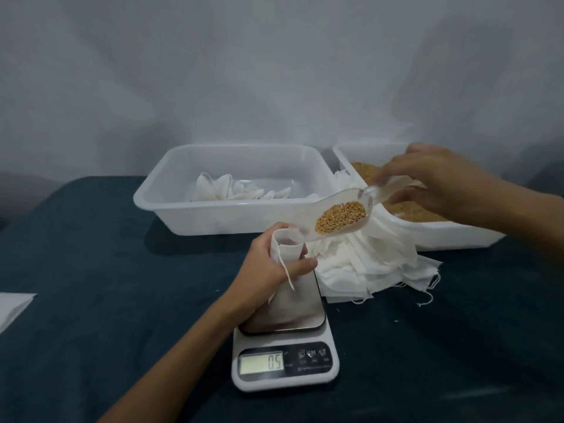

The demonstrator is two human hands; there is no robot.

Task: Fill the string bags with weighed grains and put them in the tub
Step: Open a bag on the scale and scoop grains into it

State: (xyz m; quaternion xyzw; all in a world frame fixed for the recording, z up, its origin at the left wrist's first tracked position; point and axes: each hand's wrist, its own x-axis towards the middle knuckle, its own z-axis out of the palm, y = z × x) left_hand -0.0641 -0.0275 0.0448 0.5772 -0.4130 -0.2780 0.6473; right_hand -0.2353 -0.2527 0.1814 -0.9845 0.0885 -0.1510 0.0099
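The white string bag (287, 254) stood upright on the scale (285, 355), its neck gripped by the left hand (268, 270). Above its mouth the right hand (433, 181) pinched a clear scoop (332, 215), tilted downward, loaded with grain.

Dark teal worktop (91, 254). At the back, two white tubs side by side: left tub (158, 193), right tub (442, 236). Before them, heap of white cloth bags (375, 270). Nearer, white kitchen scale (287, 361). White sheet (12, 306) at left edge.
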